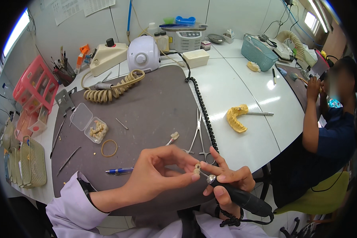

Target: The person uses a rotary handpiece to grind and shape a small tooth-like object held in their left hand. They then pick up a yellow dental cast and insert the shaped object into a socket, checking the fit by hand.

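Observation:
My left hand (pixel 156 168) pinches a small tooth-coloured dental crown piece (pixel 197 168) between thumb and fingertips. A round opening shows in its upper part. In my right hand (pixel 235 180) lies a black rotary handpiece (pixel 244 198) with a silver collar and a thin bur. The bur points left at the crown piece; whether it touches is too small to tell. Just beyond my hands are silver scissor-handled forceps (pixel 198 129) and a brush-like tool with a pale tip (pixel 173 137). A blue pen (pixel 121 171) lies partly behind my left wrist.
A clear box of tooth-coloured pieces (pixel 98 130) and a rubber band (pixel 109 148) lie left on the grey mat (pixel 154 99). A yellow dental cast (pixel 237 119) rests right of the coiled black cord (pixel 204 111). A co-worker (pixel 329 131) sits at the right.

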`<state>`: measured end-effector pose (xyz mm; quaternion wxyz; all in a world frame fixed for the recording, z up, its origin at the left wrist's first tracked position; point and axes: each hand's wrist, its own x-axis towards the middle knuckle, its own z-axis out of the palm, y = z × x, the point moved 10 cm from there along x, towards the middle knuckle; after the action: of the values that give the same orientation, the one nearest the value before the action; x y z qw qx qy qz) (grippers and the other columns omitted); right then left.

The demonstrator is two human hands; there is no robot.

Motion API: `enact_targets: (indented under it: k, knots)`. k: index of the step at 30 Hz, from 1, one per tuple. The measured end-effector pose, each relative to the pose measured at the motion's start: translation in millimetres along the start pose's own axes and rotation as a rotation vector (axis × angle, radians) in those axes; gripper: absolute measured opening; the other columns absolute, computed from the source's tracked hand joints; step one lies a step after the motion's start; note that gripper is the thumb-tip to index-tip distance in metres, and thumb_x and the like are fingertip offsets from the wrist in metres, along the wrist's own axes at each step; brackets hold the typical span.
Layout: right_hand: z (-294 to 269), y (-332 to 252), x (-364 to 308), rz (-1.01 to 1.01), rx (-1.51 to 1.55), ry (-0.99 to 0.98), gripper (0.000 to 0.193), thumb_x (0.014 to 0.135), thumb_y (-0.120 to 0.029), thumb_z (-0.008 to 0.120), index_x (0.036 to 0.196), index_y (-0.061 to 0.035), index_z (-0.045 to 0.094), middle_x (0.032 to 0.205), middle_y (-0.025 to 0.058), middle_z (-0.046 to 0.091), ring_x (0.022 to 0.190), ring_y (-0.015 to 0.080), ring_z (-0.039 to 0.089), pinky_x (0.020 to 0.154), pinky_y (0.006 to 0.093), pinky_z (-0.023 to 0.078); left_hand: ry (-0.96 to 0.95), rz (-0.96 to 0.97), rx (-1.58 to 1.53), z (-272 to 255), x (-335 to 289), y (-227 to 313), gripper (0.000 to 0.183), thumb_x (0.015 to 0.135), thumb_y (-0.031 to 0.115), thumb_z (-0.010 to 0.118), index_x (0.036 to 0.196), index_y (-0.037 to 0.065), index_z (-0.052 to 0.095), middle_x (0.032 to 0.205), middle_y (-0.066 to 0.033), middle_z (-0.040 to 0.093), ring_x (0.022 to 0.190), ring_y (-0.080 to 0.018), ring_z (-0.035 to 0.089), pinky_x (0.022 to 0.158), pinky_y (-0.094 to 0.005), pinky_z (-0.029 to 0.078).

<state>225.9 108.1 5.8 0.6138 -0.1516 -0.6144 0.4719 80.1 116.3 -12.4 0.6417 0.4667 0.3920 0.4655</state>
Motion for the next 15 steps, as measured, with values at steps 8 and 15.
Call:
enact_targets:
  k: [8,15]
  knots:
    - [-1.2,-0.1,-0.2,-0.008,0.004,0.004,0.016,0.083,-0.002,0.062,0.095,-0.0029,0.052,0.059,0.0138,0.065,0.093,0.0414,0.066,0.108,0.0606,0.027,0.008,-0.005,0.004,-0.8,-0.3,0.4,0.024,0.078,-0.004,0.072,0.099,-0.004,0.062,0.092,-0.0086,0.064,0.089,-0.0114,0.06,0.074,-0.0223,0.056]
    - [-2.6,2.9,-2.2,0.012,0.008,0.004,0.014,0.083,-0.002,0.061,0.094,-0.0033,0.052,0.057,0.0121,0.064,0.094,0.0413,0.066,0.109,0.0607,0.024,0.013,0.0,0.009,-1.5,0.1,-1.6,0.024,0.077,-0.003,0.073,0.099,-0.004,0.063,0.093,-0.0075,0.064,0.089,-0.011,0.06,0.075,-0.0224,0.055]
